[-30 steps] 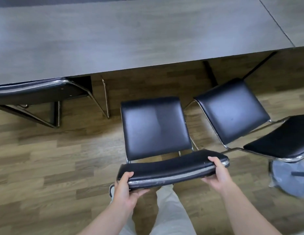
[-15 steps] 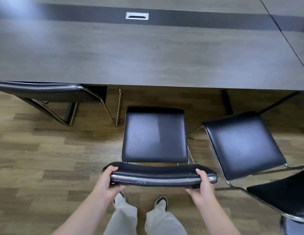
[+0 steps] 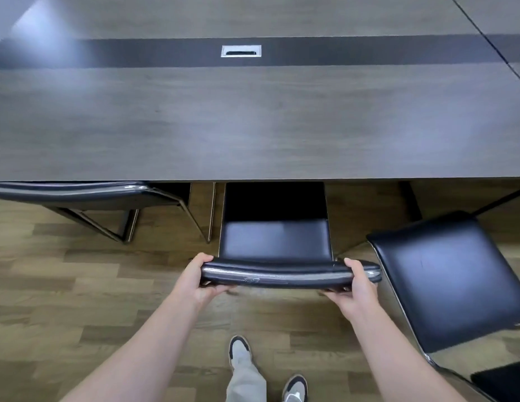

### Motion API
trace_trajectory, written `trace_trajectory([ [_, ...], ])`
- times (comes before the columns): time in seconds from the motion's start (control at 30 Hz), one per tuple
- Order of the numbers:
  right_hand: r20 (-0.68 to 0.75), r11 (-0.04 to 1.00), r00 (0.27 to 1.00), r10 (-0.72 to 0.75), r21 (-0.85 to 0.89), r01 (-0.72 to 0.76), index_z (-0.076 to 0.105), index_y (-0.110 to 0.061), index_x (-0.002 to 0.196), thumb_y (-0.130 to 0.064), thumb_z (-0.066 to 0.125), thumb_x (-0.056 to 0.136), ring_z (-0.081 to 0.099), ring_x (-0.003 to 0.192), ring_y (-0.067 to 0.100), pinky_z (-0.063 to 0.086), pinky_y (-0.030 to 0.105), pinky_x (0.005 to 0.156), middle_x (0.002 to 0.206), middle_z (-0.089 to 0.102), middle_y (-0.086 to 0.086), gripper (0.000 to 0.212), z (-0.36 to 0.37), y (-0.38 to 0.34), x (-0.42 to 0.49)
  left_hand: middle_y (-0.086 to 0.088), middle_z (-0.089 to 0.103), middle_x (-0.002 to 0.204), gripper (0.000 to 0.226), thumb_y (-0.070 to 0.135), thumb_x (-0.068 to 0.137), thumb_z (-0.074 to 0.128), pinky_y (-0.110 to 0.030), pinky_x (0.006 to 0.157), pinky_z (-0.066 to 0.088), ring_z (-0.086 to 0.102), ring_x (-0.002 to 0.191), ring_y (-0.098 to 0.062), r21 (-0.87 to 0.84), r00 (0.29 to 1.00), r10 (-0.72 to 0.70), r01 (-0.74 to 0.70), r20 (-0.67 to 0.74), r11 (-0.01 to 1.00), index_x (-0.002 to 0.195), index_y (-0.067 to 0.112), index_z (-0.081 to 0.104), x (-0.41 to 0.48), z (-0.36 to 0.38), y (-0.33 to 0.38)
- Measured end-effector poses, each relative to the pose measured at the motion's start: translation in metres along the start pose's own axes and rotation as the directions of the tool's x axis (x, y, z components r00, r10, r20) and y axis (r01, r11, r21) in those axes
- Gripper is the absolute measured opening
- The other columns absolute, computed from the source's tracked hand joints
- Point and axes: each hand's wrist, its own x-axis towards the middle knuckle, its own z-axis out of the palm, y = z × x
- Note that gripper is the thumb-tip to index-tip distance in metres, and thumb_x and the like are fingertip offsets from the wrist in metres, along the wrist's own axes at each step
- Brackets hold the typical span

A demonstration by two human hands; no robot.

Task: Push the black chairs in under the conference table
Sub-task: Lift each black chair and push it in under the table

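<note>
Both hands clamp the backrest (image 3: 290, 275) of the middle chair: left hand (image 3: 199, 281) wraps its left end, thumb on top, fingers curled under; right hand (image 3: 354, 288) does the same just inside its right end. I log both as closed on the backrest, arms extended toward the top of the frame.

Chair seat (image 3: 274, 239) sits centre frame, directly beyond the grip. Its far part is already in shadow under the near edge of the conference table (image 3: 253, 126); its near part shows in the open. I judge this chair roughly half in.

Risks as I read them:
- The right end of the backrest lies just beside the seat of the next chair (image 3: 447, 282), lower right, which stands angled and well out from the table. Any yaw to the right during the push and the two could clip or lock frames.
- The chair at left (image 3: 79, 192) is tucked in, and its chrome legs (image 3: 206, 216) come close to the left edge of the seat. Drift left could snag them.
- Uneven force between the hands would twist the chair off line.
- Table supports under the top are mostly hidden; I cannot tell the clearance ahead
</note>
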Motion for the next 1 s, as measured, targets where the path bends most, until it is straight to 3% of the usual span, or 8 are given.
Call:
trace_trajectory([
  [0.17, 0.028, 1.000, 1.000, 0.000, -0.009, 0.001, 0.049, -0.016, 0.142, -0.013, 0.083, 0.079, 0.064, 0.110, 0.046, 0.056, 0.076, 0.071, 0.130, 0.060, 0.022, 0.072, 0.041, -0.024, 0.024, -0.023, 0.057, 0.105, 0.009, 0.005, 0.091, 0.061, -0.076, 0.092, 0.045, 0.059, 0.098, -0.044, -0.015, 0.999, -0.012, 0.013, 0.031, 1.000, 0.095, 0.003, 0.053, 0.021, 0.034, 0.030],
  [0.33, 0.056, 1.000, 0.998, -0.005, -0.015, 0.006, 0.047, -0.018, 0.142, -0.013, 0.083, 0.078, 0.061, 0.110, 0.045, 0.058, 0.071, 0.061, 0.130, 0.058, 0.022, 0.074, 0.082, -0.046, 0.043, -0.025, 0.057, 0.115, 0.015, 0.005, 0.090, 0.063, -0.077, 0.094, 0.044, 0.058, 0.104, -0.047, -0.027, 0.999, -0.011, 0.012, 0.045, 1.000, 0.101, 0.003, 0.054, 0.044, 0.064, 0.059],
  [0.5, 0.082, 1.000, 0.997, 0.008, 0.006, -0.009, 0.044, -0.023, 0.144, -0.011, 0.085, 0.077, 0.059, 0.112, 0.046, 0.054, 0.078, 0.077, 0.132, 0.055, 0.021, 0.079, 0.121, -0.061, 0.062, -0.025, 0.054, 0.113, 0.014, 0.004, 0.091, 0.062, -0.077, 0.096, 0.042, 0.056, 0.099, -0.049, -0.046, 0.998, -0.006, 0.009, 0.062, 0.999, 0.100, 0.004, 0.051, 0.061, 0.092, 0.090],
  [0.87, 0.100, 0.999, 0.995, -0.028, 0.020, 0.026, 0.043, -0.024, 0.144, -0.011, 0.084, 0.079, 0.057, 0.119, 0.047, 0.052, 0.080, 0.081, 0.133, 0.054, 0.020, 0.078, 0.179, -0.081, 0.088, -0.023, 0.056, 0.120, 0.021, 0.006, 0.089, 0.064, -0.079, 0.084, 0.046, 0.058, 0.103, -0.048, -0.035, 0.997, 0.037, -0.035, 0.065, 0.999, 0.108, 0.005, 0.054, 0.097, 0.129, 0.134],
  [1.0, 0.104, 0.999, 0.994, -0.025, 0.027, 0.022, 0.043, -0.024, 0.142, -0.011, 0.083, 0.080, 0.058, 0.118, 0.047, 0.052, 0.079, 0.083, 0.133, 0.055, 0.020, 0.074, 0.180, -0.081, 0.092, -0.025, 0.056, 0.120, 0.022, 0.004, 0.090, 0.063, -0.079, 0.093, 0.044, 0.057, 0.109, -0.051, -0.044, 0.997, 0.023, -0.020, 0.071, 0.999, 0.109, 0.005, 0.053, 0.102, 0.130, 0.135],
])
